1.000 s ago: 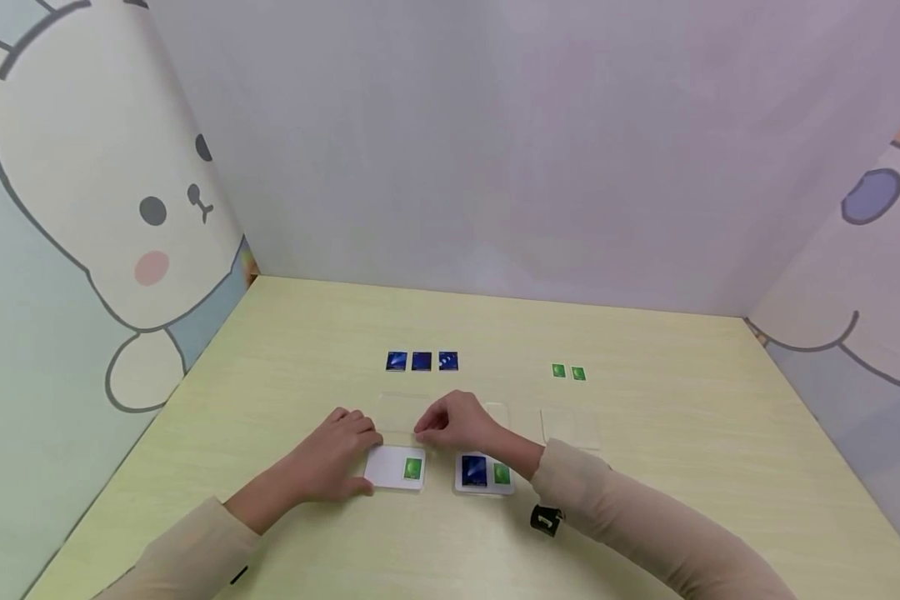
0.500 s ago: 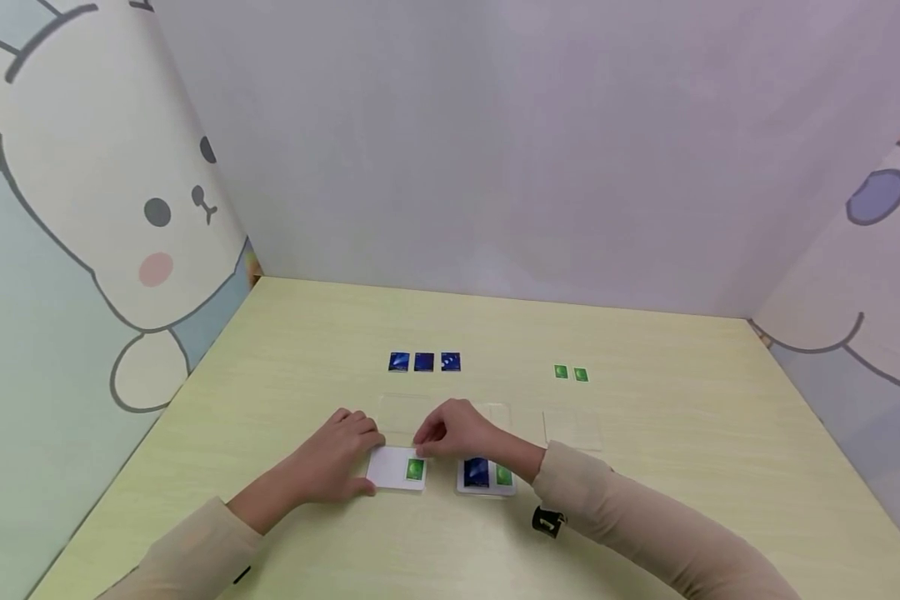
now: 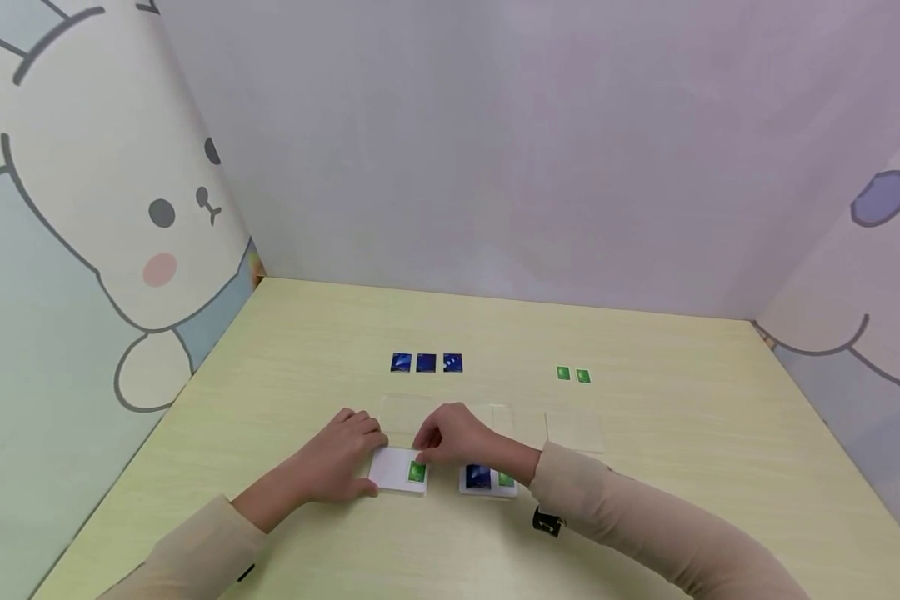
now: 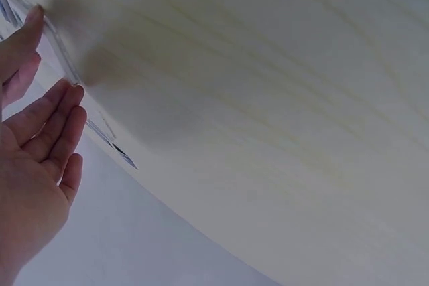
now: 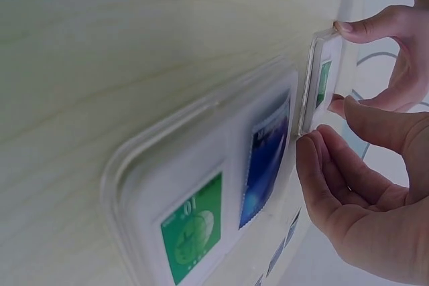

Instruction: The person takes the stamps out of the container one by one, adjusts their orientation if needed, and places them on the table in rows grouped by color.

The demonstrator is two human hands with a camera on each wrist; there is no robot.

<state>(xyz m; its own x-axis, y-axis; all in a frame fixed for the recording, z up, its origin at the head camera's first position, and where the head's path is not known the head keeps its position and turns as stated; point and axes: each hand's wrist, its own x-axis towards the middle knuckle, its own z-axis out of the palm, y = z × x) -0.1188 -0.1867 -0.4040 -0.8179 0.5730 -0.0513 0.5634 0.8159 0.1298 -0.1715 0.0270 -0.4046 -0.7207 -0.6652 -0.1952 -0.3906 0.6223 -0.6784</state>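
Note:
My left hand (image 3: 347,458) holds the left short side of a flat clear case (image 5: 307,118), fingers at its far corner and thumb at its near corner. In the case lies a white card (image 3: 388,469) bearing a green stamp (image 3: 417,472) near the right end. My right hand (image 3: 450,435) has its fingers curled, tips right at the case's far right corner beside the stamp; I cannot tell whether they pinch anything. To the right lies a second clear case (image 5: 127,165), holding a blue stamp (image 5: 267,159) and a green stamp (image 5: 194,229), partly behind my right wrist.
Three blue stamps (image 3: 426,362) lie in a row farther back, and two green stamps (image 3: 573,375) lie right of them. Transparent covers (image 3: 574,431) lie flat between these rows and the cases. A wall (image 3: 487,167) closes off the table's back.
My right hand has come slightly toward me, bringing its fingertips from behind the left case to its far right corner. My left hand has stayed on the case. The view has shifted slightly.

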